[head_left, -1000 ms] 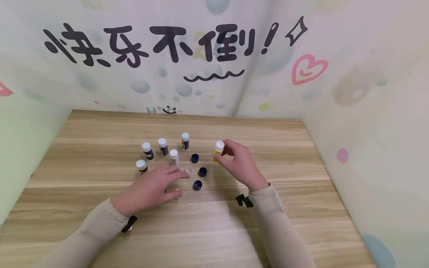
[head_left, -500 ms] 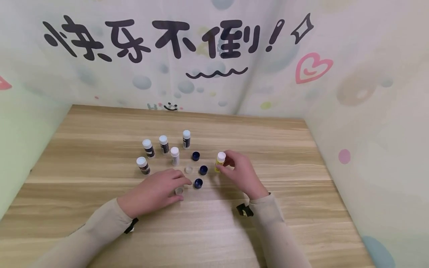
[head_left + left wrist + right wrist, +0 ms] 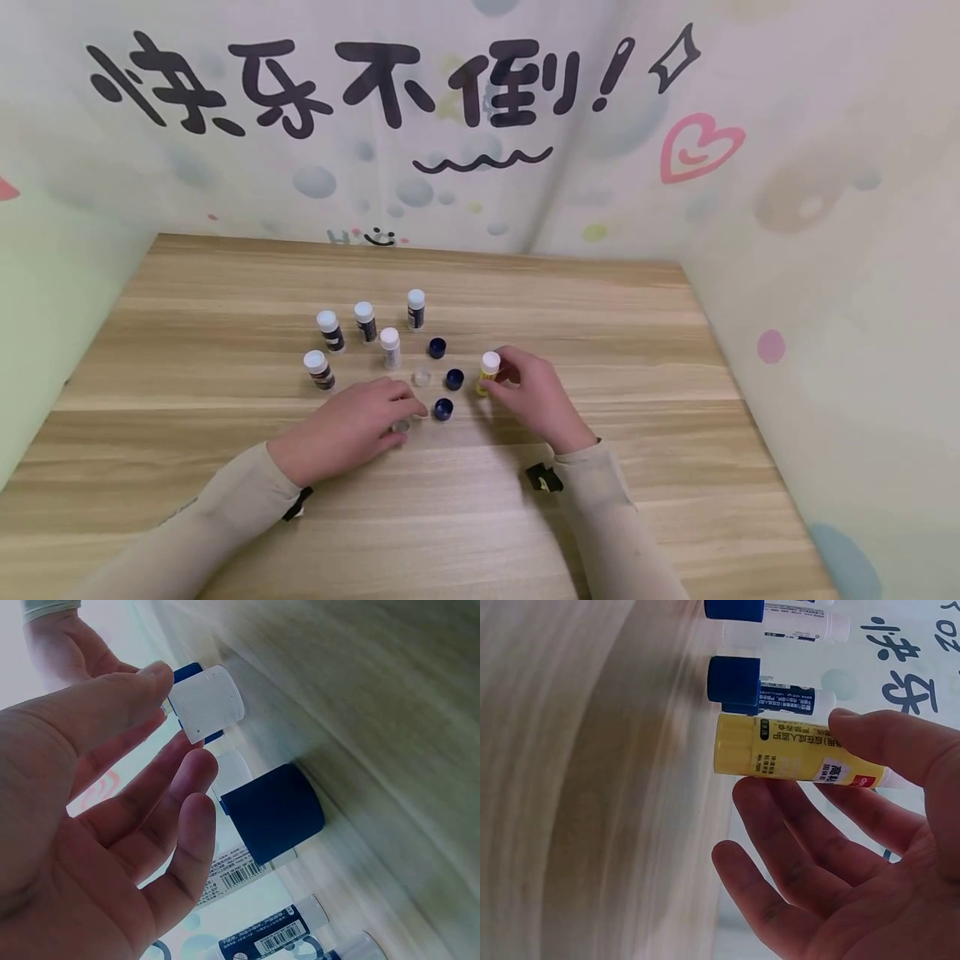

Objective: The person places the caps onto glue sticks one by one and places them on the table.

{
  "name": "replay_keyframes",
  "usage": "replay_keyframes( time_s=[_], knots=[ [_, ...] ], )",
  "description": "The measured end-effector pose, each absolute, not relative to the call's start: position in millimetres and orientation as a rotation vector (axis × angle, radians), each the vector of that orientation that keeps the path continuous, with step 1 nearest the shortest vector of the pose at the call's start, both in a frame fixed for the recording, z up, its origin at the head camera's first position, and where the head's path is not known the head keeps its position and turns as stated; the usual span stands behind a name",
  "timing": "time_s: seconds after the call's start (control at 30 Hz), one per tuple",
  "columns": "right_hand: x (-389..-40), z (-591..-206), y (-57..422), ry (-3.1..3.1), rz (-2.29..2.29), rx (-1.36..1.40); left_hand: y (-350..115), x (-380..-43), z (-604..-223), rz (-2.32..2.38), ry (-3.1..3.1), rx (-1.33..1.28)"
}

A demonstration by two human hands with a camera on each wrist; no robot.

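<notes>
My right hand [image 3: 536, 398] holds a yellow glue stick [image 3: 780, 750] upright between thumb and fingers, white end up. Whether its lower end touches the table cannot be told. My left hand [image 3: 348, 432] is low over the table, thumb and index finger at the sides of a small clear cap [image 3: 208, 703]; its other fingers are loosely bent. Beside that hand stand a dark blue cap [image 3: 274, 814] and a second clear cap [image 3: 422, 377]. Two more blue caps, one in the middle [image 3: 454, 379] and one farther back [image 3: 437, 347], stand between the hands.
Behind the left hand stand several glue sticks with white ends up: a white one [image 3: 390, 348] and dark-labelled ones, the farthest [image 3: 416, 310] at the back. A printed cloth [image 3: 480, 208] rises behind the wooden table [image 3: 600, 333].
My right hand has come down and toward me with the yellow glue stick. The left hand has lowered over the clear cap, with thumb and index finger drawn closer to it.
</notes>
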State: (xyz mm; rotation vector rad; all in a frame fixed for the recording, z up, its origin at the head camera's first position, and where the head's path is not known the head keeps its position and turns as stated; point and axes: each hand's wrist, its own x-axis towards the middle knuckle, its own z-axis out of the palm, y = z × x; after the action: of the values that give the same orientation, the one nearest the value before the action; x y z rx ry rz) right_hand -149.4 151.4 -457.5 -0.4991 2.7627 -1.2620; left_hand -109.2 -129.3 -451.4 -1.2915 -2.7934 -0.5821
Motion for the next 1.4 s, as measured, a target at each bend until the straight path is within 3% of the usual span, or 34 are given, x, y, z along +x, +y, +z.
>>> replay_keyframes(
  time_s=[0.47,1.4],
  knots=[
    [-150.3,-459.9,151.2,2.759,-1.275,-0.475,-128.5,-110.5,-451.1,-0.595,-2.784,-1.222],
    [-151.9,-459.2,151.7,2.801,-1.258,-0.486,-105.9,-130.3,-400.5,-1.075,-2.440,-1.050]
  ],
)
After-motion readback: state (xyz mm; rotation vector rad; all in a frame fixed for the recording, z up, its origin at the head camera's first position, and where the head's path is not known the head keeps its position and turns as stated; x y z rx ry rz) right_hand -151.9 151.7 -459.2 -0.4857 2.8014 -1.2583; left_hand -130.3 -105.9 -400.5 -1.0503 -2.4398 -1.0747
